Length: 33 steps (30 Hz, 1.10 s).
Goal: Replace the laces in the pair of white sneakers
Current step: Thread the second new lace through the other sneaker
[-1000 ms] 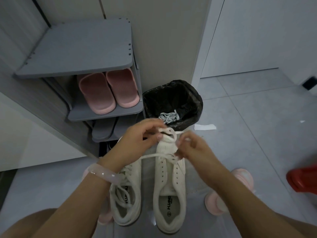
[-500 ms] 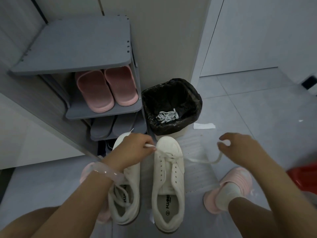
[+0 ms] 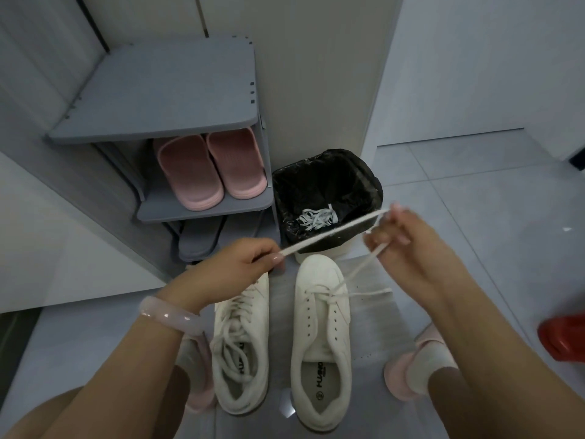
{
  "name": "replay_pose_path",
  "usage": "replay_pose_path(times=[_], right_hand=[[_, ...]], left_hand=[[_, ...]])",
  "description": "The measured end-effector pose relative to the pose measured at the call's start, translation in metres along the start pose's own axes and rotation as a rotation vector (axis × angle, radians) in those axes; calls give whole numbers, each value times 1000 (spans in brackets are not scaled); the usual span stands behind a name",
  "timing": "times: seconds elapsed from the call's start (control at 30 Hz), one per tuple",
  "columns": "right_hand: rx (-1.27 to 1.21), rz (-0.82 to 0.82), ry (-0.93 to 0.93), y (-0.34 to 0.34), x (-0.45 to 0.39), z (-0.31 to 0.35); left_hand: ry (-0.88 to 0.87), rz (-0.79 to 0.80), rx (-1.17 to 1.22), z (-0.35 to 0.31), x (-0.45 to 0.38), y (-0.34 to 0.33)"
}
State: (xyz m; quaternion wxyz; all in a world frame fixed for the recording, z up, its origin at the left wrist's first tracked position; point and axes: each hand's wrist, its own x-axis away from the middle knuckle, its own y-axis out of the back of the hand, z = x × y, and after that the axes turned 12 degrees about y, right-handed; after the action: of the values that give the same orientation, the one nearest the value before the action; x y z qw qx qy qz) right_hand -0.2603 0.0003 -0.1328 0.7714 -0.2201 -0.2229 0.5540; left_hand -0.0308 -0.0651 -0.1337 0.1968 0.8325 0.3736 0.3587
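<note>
Far left a grey shoe rack (image 3: 164, 90) w/ 2 pink slippers (image 3: 209, 167) on its middle shelf, plus dark grey slippers (image 3: 198, 240) one level down; can't tell how many. Left hand (image 3: 243, 264), w/ 1 pale pink bangle (image 3: 171, 315) on the wrist, pinches one end of the new lace (image 3: 329, 231) betw. thumb and forefinger, other fingers curled. 2 white sneakers (image 3: 321, 327) side by side on the floor, toes pointing away: the left one (image 3: 240, 343) has its lace loose in the eyelets, the right one has the new lace through the front eyelets only, rest of the holes bare. Lace runs taut from left hand up and across in front of 1 bin (image 3: 326, 198) lined w/ a black bag, a bundle of old laces (image 3: 316, 218) inside; count unclear. Right hand (image 3: 408, 236), a bit blurred, holds the lace in curled fingers; from there a strand drops to the right sneaker, and 1 loose end lies on the floor beside it. 2 pink slippers on the person's feet, the right one (image 3: 408, 375) w/ a white sock. Far right, 1 red object (image 3: 563, 337), cut off by the edge.
</note>
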Motion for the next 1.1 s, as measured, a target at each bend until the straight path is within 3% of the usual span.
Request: replay_pose_path(times=[0.07, 0.23, 0.37, 0.47, 0.73, 0.87, 1.0, 1.1], right_hand=[[-111, -92, 8, 6, -4, 7], [-82, -121, 5, 2, 2, 4], [-131, -89, 16, 3, 1, 3], [-209, -99, 84, 3, -1, 7], [-337, -195, 102, 12, -2, 19], [-367, -271, 128, 18, -3, 21], [-364, -281, 151, 17, -3, 22], [-351, -286, 175, 16, -3, 22]], left_hand=[[17, 1, -120, 7, 0, -1], [53, 69, -356, 16, -2, -13], [74, 115, -387, 20, -6, -25], [111, 105, -233, 20, -7, -33], [-134, -170, -107, 9, -9, -36], [-202, -225, -203, 16, -10, -33], [-19, -106, -420, 24, -12, -35], [23, -21, -548, 28, -12, -37]])
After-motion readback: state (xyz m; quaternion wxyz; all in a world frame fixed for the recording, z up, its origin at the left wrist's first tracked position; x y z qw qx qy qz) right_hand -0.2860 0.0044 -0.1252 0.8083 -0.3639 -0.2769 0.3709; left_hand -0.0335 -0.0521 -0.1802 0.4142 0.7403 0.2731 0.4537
